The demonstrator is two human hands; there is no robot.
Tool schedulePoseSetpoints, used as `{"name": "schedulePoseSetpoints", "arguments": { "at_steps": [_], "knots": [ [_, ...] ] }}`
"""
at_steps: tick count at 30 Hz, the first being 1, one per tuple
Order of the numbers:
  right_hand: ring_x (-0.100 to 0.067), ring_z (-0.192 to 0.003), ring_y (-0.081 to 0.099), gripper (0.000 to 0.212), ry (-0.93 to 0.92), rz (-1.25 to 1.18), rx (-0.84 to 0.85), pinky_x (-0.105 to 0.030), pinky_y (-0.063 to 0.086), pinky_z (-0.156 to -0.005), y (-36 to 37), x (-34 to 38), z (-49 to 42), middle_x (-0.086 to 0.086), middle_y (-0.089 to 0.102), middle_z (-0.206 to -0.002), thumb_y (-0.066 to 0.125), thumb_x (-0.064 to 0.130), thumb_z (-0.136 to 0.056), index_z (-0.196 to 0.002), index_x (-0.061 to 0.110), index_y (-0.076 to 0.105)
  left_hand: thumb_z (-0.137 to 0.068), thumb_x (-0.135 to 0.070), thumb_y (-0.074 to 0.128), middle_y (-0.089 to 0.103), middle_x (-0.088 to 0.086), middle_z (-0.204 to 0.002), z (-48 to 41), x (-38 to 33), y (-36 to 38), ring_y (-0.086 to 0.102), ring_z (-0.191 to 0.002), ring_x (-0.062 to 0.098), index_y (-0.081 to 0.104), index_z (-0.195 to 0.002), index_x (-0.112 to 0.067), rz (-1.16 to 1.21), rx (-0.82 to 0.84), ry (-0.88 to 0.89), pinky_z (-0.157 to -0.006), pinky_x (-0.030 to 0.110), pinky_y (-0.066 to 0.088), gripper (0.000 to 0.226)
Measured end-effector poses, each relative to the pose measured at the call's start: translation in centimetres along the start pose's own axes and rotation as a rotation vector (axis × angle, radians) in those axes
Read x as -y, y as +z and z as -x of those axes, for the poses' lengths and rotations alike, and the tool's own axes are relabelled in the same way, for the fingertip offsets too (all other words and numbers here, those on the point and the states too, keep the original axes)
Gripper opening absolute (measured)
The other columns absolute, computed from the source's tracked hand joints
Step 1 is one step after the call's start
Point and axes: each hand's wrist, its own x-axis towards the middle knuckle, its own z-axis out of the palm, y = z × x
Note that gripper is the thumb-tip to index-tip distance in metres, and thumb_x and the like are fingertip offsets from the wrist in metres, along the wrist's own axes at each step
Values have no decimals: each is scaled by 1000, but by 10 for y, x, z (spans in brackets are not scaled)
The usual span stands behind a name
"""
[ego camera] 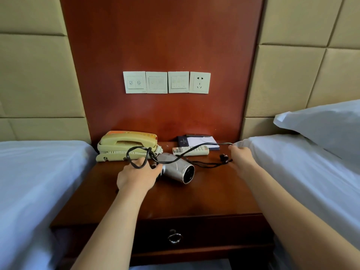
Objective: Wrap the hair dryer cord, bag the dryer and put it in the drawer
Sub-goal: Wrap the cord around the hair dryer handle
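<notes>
My left hand (138, 176) is clenched round the handle end of the hair dryer (178, 169), the handle itself mostly hidden under my fingers. Two loose loops of the black cord (194, 150) stand up over my knuckles. My right hand (241, 155) pinches the cord further along and holds it out to the right, so it runs in a shallow line from the dryer across to my fingertips. The plug (224, 157) lies on the wood just left of that hand, with more slack cord beside it.

The silver dryer sits on or just over the nightstand (194, 197) – I cannot tell which – with its round open end facing me. Behind it are a cream telephone (126, 144), a remote (191, 151) under the cord and a notepad (201, 142). The drawer (214, 232) below is closed, and a white bed (35, 172) flanks each side
</notes>
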Motion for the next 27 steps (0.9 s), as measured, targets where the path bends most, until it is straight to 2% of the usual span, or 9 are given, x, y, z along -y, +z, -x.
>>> {"name": "schedulePoseSetpoints", "arguments": {
  "at_steps": [2,4,6,9,13,17,20,23,27],
  "knots": [
    [-25,-108,46,49,-236,279,-107,-37,38,-88,-4,-1,9,-15,47,-130,46,14,-91,-136,0,35,-88,-63,37,54,6,-90,4,-1,-3,54,-86,27,59,-108,-18,-23,0,12,-68,30,40,54],
    [-30,-130,37,57,-502,574,-149,-40,32,-103,-7,-3,27,-14,36,-146,48,7,-87,-142,4,31,-89,-62,39,58,6,-92,7,-2,-4,59,-95,29,59,-103,-17,-36,-8,41,-69,30,41,51],
    [-33,-131,39,57,-802,728,-112,-41,32,-105,-2,-3,52,-15,42,-144,48,0,-81,-138,3,40,-89,-63,40,63,8,-97,10,-3,-6,61,-97,29,59,-98,-16,-34,-17,58,-68,30,41,51],
    [-36,-112,53,49,-1087,893,13,-39,41,-92,15,-4,89,-12,54,-130,48,-2,-79,-128,5,51,-89,-60,44,66,9,-104,16,-5,-7,62,-98,30,61,-102,-17,-14,-19,63,-68,31,41,48],
    [-38,-95,60,38,-982,897,170,-38,47,-73,43,-20,108,-6,60,-118,38,21,-97,-134,22,41,-88,-58,48,66,9,-107,25,-6,-6,62,-100,31,62,-108,-18,-16,-19,93,-69,31,43,47],
    [-29,-88,63,29,-907,833,362,-38,51,-74,53,-18,103,-4,68,-99,47,40,-93,-113,23,58,-87,-58,48,67,8,-103,26,-1,-6,63,-96,30,62,-108,-20,-12,-3,107,-67,32,44,45],
    [-23,-73,58,19,-950,791,486,-36,47,-67,48,-16,105,-2,65,-82,55,35,-91,-89,18,64,-86,-60,46,66,6,-102,26,3,-6,62,-96,30,62,-108,-21,-11,6,138,-68,31,44,48],
    [-21,-62,51,27,-1000,750,380,-36,43,-60,35,-9,96,0,55,-64,54,31,-92,-69,17,56,-81,-70,43,61,4,-95,23,12,-7,57,-85,27,59,-106,-21,-3,38,129,-66,30,43,58],
    [-25,-65,52,34,-978,791,181,-35,39,-59,14,-2,77,2,51,-61,49,40,-93,-68,18,52,-80,-74,36,58,0,-87,21,22,-6,53,-79,25,60,-98,-20,-164,-47,189,-64,31,39,62]
  ]
}}
